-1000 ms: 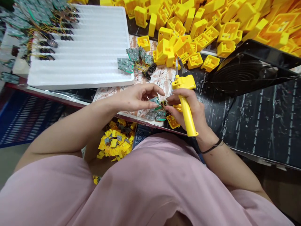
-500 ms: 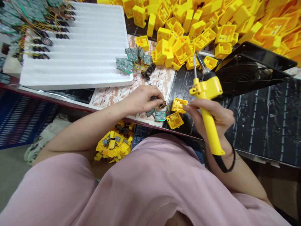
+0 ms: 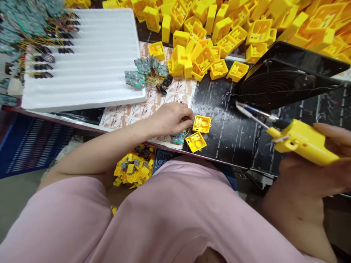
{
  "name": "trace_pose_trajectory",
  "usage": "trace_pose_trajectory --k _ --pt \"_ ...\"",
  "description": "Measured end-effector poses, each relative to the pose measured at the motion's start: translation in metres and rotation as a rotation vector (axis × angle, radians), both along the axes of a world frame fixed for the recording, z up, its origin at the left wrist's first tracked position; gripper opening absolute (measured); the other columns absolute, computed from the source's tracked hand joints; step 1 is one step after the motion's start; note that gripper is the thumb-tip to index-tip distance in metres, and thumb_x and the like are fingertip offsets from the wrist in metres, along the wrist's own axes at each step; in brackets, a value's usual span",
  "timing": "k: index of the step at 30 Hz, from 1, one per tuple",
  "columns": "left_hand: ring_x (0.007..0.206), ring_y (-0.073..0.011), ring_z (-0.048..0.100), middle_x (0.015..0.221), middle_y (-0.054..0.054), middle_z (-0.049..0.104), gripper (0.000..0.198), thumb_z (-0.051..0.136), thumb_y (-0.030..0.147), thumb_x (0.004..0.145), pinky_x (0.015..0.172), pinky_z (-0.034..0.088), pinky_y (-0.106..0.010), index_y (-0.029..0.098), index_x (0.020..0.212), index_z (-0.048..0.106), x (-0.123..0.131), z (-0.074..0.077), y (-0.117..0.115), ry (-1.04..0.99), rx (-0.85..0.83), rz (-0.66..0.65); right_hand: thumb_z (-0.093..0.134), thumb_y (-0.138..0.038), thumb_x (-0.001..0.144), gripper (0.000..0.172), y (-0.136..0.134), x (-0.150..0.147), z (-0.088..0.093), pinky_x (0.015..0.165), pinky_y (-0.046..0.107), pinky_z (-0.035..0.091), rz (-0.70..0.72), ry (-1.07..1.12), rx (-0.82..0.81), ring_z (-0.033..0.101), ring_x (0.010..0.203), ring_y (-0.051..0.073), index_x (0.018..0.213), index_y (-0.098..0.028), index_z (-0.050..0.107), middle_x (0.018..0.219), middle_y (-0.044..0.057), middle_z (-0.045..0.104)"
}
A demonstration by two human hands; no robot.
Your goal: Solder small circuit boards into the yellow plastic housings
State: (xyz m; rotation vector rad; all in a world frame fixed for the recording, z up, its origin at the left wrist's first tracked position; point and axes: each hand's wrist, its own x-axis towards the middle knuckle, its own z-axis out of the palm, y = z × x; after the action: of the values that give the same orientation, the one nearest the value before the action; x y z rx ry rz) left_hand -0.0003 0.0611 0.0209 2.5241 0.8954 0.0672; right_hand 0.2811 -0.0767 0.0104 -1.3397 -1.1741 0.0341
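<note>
My left hand [image 3: 174,118] is closed at the table's edge, fingertips pinched on a small dark part with thin wires, mostly hidden by the fingers. Just below the fingers lies a green circuit board [image 3: 178,137]. Two open yellow plastic case halves, an upper one [image 3: 202,124] and a lower one [image 3: 196,141], rest right of these fingertips. Off to the right, my right hand [image 3: 315,171] is wrapped round a yellow soldering gun [image 3: 304,140]. Its metal tip and feed tube point left, over the black tabletop, near a black fan.
A white ridged foam tray [image 3: 90,58] bears wired boards on its left. More circuit boards [image 3: 135,78] with black round parts lie beside it. Yellow cases [image 3: 203,54] are heaped at the back. The black fan [image 3: 282,80] leans at right; yellow pieces [image 3: 134,164] sit below the table.
My right hand has swung right, away from the case halves, taking the soldering gun with it; the gun now lies nearly level. My left hand keeps its place by the circuit board.
</note>
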Motion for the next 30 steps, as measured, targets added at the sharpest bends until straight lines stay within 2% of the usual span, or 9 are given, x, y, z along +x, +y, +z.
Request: trace_pose_trajectory --k 1,3,5,6,8,11,17,26,30 --pt "0.085 -0.0193 0.068 0.09 -0.006 0.076 0.026 0.054 0.028 0.09 0.079 0.049 -0.03 0.019 0.099 0.077 0.002 0.001 0.0 0.028 0.012 0.001 0.049 -0.073 0.093 0.051 0.002 -0.001 -0.003 0.057 0.036 0.042 -0.061 0.024 0.079 0.063 0.072 0.017 0.097 -0.032 0.08 0.08 0.0 0.071" --pt "0.085 -0.0199 0.068 0.088 -0.006 0.075 0.026 0.054 0.029 0.089 0.077 0.049 -0.03 0.019 0.097 0.077 0.005 0.003 -0.001 0.081 0.028 -0.004 0.053 -0.059 0.097 0.042 0.003 -0.004 -0.007 0.05 0.034 0.04 -0.186 0.034 0.229 0.06 0.06 0.015 0.084 -0.03 0.08 0.069 0.001 0.069" --pt "0.084 -0.0204 0.068 0.088 -0.006 0.075 0.025 0.054 0.03 0.088 0.076 0.048 -0.03 0.019 0.095 0.076 0.006 0.006 -0.001 0.129 0.03 -0.021 0.069 -0.047 0.088 0.021 0.0 -0.007 -0.008 0.046 0.032 0.043 -0.064 -0.009 0.099 0.062 0.056 0.016 0.093 -0.03 0.081 0.073 0.002 0.073" --pt "0.084 -0.0205 0.068 0.087 -0.006 0.074 0.026 0.053 0.03 0.089 0.075 0.048 -0.03 0.02 0.095 0.076 0.007 0.007 -0.001 0.145 0.03 -0.029 0.076 -0.042 0.083 0.022 -0.003 -0.007 -0.007 0.044 0.032 0.045 0.036 -0.038 0.015 0.065 0.057 0.018 0.102 -0.031 0.08 0.08 0.002 0.076" --pt "0.084 -0.0202 0.067 0.088 -0.006 0.074 0.027 0.052 0.031 0.09 0.074 0.047 -0.03 0.02 0.095 0.076 0.007 0.007 -0.002 0.149 0.032 -0.031 0.084 -0.034 0.073 0.047 -0.01 -0.006 -0.003 0.042 0.031 0.049 0.198 -0.083 -0.084 0.068 0.059 0.02 0.119 -0.032 0.074 0.094 0.004 0.078" --pt "0.085 -0.0191 0.067 0.089 -0.006 0.074 0.028 0.051 0.032 0.09 0.075 0.047 -0.029 0.019 0.097 0.075 0.006 0.007 -0.002 0.109 0.031 -0.014 0.087 -0.027 0.071 0.055 -0.014 -0.003 0.006 0.044 0.028 0.053 0.261 -0.182 -0.155 0.069 0.058 0.018 0.123 -0.032 0.071 0.095 0.004 0.078" --pt "0.086 -0.02 0.067 0.092 -0.006 0.073 0.025 0.054 0.03 0.09 0.076 0.048 -0.03 0.02 0.098 0.076 0.007 0.015 -0.003 0.18 -0.011 -0.052 0.079 -0.026 0.08 0.039 -0.009 -0.005 0.017 0.045 0.022 0.053 0.327 -0.358 -0.177 0.067 0.053 0.014 0.118 -0.029 0.072 0.082 0.002 0.077" --pt "0.081 -0.0199 0.067 0.087 -0.005 0.075 0.026 0.053 0.031 0.083 0.073 0.047 -0.03 0.02 0.089 0.076 0.013 0.013 -0.007 0.177 -0.005 0.044 0.085 -0.029 0.075 0.049 -0.016 -0.001 0.009 0.046 0.026 0.055 0.297 -0.34 -0.177 0.07 0.058 0.017 0.121 -0.029 0.071 0.089 0.004 0.078" --pt "0.08 -0.0218 0.067 0.083 -0.005 0.074 0.024 0.053 0.027 0.077 0.068 0.044 -0.03 0.019 0.083 0.075 0.023 0.02 -0.007 0.27 -0.018 0.034 0.084 -0.03 0.077 0.041 -0.011 0.002 0.006 0.052 0.026 0.059 0.475 -0.412 -0.153 0.073 0.065 0.019 0.115 -0.027 0.07 0.082 0.004 0.077"
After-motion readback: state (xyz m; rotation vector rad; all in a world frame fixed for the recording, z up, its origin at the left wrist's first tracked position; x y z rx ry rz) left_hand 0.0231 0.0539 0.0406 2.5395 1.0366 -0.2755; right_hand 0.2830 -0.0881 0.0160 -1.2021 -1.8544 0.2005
